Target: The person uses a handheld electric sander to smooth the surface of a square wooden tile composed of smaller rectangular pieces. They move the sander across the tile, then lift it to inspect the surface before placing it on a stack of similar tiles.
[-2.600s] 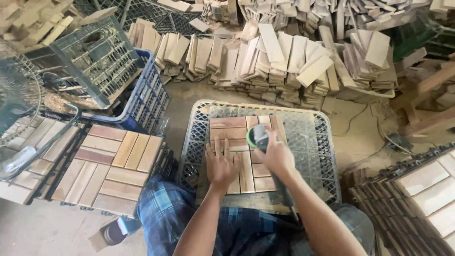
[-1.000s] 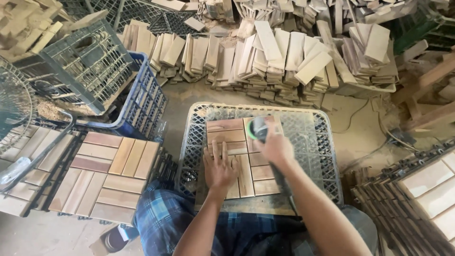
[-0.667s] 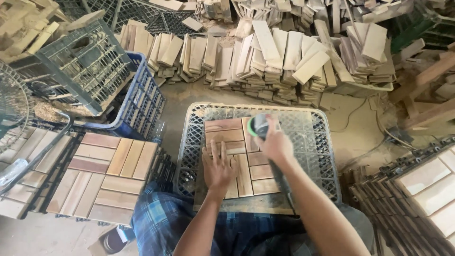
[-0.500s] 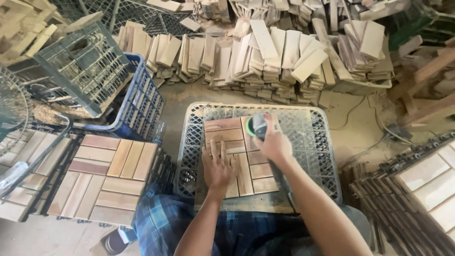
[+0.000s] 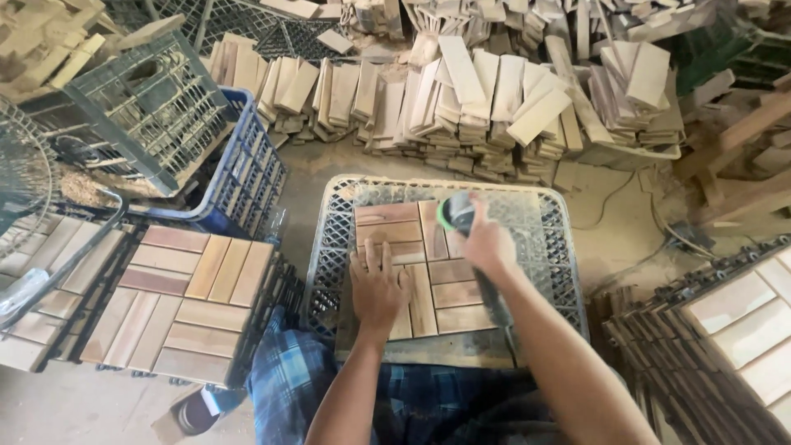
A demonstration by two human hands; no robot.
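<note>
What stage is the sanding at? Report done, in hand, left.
Done: cannot be judged; the stack of tiles at the person's left shows smooth slats, but whether they are sanded is unclear. In hand: the left hand lies flat on the tile on the crate, while the right hand grips the sander at its far right corner. Left: loose slats piled beyond.

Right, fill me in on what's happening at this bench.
A person sits at an upturned plastic crate with a wooden slat tile lying on it. The left hand presses flat on the tile, while the right hand grips a power sander with a green-rimmed disc on the tile's far right corner. Another tile lies beside the person's left; cut slats are piled behind.
</note>
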